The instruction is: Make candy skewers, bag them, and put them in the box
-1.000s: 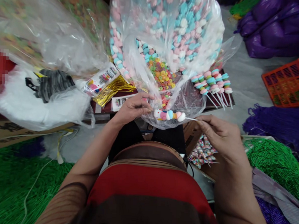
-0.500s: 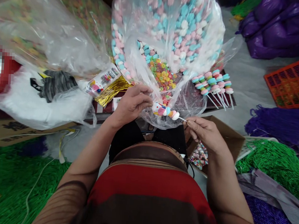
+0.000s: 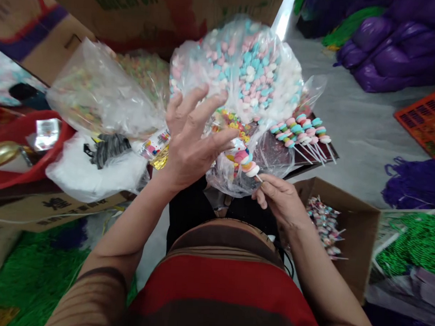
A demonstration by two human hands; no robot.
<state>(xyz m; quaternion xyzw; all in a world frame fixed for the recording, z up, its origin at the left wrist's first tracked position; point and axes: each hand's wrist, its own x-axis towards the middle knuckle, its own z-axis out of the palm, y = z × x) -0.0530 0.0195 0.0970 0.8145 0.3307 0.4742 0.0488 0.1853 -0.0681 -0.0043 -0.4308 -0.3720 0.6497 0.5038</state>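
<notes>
My right hand [image 3: 279, 200] pinches the thin stick of a marshmallow skewer [image 3: 245, 159], whose pink, blue and white pieces point up and left toward my left hand. My left hand [image 3: 191, 137] is raised in front of the skewer's tip with fingers spread, holding nothing. Behind both hands stands a big clear bag of pink, blue and white marshmallows [image 3: 248, 67], with ring-shaped coloured candies [image 3: 232, 121] at its foot.
Several finished skewers [image 3: 301, 131] lie on a dark board to the right. A cardboard box [image 3: 348, 228] with wrapped skewers sits by my right arm. A second candy bag [image 3: 104, 91], a red basin [image 3: 17, 147] and an orange crate [image 3: 429, 118] surround the spot.
My left hand let go of the skewer's end, rose and spread its fingers. My right hand drew the stick down toward my lap. The view tilted, showing the boxes behind.
</notes>
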